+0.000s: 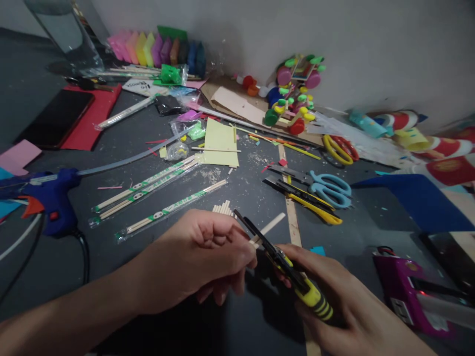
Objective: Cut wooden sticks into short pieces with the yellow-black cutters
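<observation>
Panda faces point(156, 216) mark the chopstick wrappers point(185, 201); no lettering anywhere reads clearly.

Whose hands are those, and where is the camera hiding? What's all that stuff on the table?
There's no robot here, just a person using two bare hands. The camera sits on their head, looking forward and down, so you see roughly what they see. This is the only picture.

The left hand pinches a thin wooden stick. The right hand grips a cutting tool with a yellow-and-black handle, its blades right by the stick.

On the dark table lie a blue glue gun, sticks in clear wrappers, yellow paper and light-blue-handled scissors. Many other craft bits are scattered around.
</observation>
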### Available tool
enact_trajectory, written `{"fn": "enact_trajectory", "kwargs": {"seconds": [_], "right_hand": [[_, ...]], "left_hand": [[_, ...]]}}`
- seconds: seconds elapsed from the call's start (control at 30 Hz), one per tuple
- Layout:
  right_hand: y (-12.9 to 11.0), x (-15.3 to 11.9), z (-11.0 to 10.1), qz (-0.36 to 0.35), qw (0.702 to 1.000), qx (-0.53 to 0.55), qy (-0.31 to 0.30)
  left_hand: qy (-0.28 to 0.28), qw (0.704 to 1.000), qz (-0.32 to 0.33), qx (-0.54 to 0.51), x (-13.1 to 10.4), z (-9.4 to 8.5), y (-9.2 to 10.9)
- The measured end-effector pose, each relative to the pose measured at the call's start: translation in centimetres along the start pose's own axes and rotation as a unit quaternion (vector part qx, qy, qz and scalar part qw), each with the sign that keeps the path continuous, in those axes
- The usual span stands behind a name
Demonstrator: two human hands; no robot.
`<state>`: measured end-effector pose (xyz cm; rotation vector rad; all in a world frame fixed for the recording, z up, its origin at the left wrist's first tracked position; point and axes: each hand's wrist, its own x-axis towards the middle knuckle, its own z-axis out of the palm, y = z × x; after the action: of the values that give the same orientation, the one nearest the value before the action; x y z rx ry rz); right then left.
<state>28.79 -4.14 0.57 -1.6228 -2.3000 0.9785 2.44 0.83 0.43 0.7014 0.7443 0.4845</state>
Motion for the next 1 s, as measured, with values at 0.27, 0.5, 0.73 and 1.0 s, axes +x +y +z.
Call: {"fn": "enact_trajectory", "kwargs": {"seconds": [0.27,0.5,0.73,1.0], "right_hand": [[1.1,-1.7,-0.2,0.001,0.998,-0.041,0.050],[0.7,-1.5,-0.3,-0.012,0.997,-0.064,0.040],[-0.5,-0.3,0.2,-0.025,0.995,-0.078,0.058],[-1.7,0.0,1.1,-0.021,0.997,-0.059,0.049]], "left_hand": [[-0.019,0.999,0.035,0.026,0.2,0.1,-1.3],[-0.070,0.977,0.074,-0.187,1.1,-0.3,-2.1],[0.017,0.988,0.122,-0.097,1.0,0.4,-1.6],[0.138,0.893,0.301,0.304,-0.4,0.2,-1.5]]}}
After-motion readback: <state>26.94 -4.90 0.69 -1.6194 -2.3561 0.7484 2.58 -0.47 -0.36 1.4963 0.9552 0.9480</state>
